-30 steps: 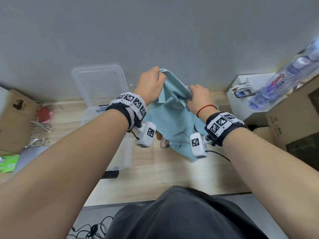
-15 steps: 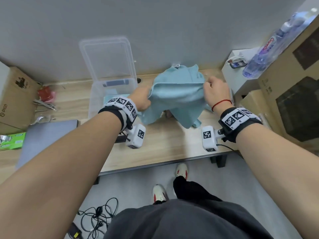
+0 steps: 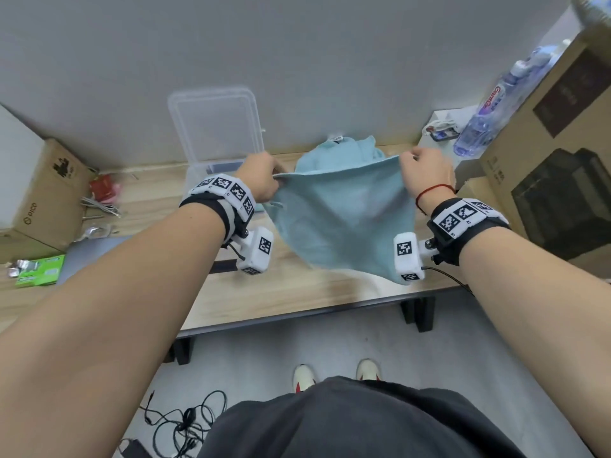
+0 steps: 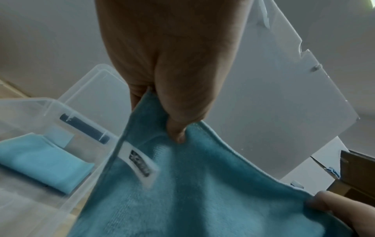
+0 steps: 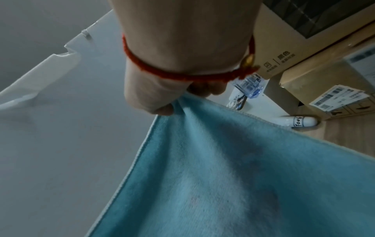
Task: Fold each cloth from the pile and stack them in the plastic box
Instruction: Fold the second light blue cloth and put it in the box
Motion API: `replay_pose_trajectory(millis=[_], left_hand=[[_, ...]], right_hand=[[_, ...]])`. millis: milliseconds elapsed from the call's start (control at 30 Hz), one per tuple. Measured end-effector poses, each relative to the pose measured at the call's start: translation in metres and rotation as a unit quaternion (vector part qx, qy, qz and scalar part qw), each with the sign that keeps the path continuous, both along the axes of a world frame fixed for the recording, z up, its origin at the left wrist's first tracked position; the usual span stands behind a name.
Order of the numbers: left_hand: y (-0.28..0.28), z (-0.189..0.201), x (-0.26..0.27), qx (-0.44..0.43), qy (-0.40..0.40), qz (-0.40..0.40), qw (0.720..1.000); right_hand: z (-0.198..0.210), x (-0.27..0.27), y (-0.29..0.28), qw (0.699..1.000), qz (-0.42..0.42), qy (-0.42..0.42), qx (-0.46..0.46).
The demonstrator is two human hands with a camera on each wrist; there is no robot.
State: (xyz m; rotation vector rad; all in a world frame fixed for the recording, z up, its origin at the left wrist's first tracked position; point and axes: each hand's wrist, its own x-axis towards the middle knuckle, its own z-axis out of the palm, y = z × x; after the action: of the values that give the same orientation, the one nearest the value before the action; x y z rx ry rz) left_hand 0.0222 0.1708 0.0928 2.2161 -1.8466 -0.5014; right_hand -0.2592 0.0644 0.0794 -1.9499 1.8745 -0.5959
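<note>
I've got the light-blue square microfibre cloth pinched by L hand & R hand fingers at top corners, hanging below; clear plastic box just beyond L fingers, nearer L

- The room has soft, even light; the grey wall is lit evenly, without glare.
- Under the cloth a faint shadow lies on the table.
- The head view is sharp in the middle, but the forearms bulge and the table edge bends towards the corners.
- Both wrist views are dimmer and a little grainy.
- In the left wrist view the label is smeared and its print is unreadable.
- In the right wrist view the cloth is soft near the lens, and the boxes lean strongly.
</note>
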Motion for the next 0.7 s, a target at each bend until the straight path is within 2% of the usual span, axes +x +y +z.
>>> replay_pose_trajectory(millis=[167,267,333,400,500,600,700], left_hand=[[-0.014,0.034,-0.005,-0.069,0.035,0.001,0.997],[-0.024,0.046,-0.007,-0.115,0.089,0.041,0.988],[-0.028,0.045,-0.009,-0.156,0.142,0.085,0.974],[-0.026,0.041,-0.014,-0.177,0.204,0.115,0.956],[-0.019,0.02,-0.026,-0.151,0.228,0.115,0.955],[-0.007,-0.013,-0.038,-0.072,0.193,0.09,0.974],[0.008,-0.056,-0.048,0.023,0.151,0.053,0.987]], right_hand=[[0.016,-0.004,-0.026,0.994,0.083,-0.073,-0.026],[0.031,-0.005,-0.031,0.982,0.06,-0.177,-0.039],[0.036,-0.009,-0.031,0.958,0.022,-0.283,-0.036],[0.035,-0.014,-0.026,0.94,0.008,-0.339,-0.045],[0.01,-0.025,-0.014,0.949,0.008,-0.313,-0.033],[-0.035,-0.046,0.0,0.975,-0.001,-0.219,0.044],[-0.085,-0.07,0.02,0.983,0.018,-0.153,0.101]])
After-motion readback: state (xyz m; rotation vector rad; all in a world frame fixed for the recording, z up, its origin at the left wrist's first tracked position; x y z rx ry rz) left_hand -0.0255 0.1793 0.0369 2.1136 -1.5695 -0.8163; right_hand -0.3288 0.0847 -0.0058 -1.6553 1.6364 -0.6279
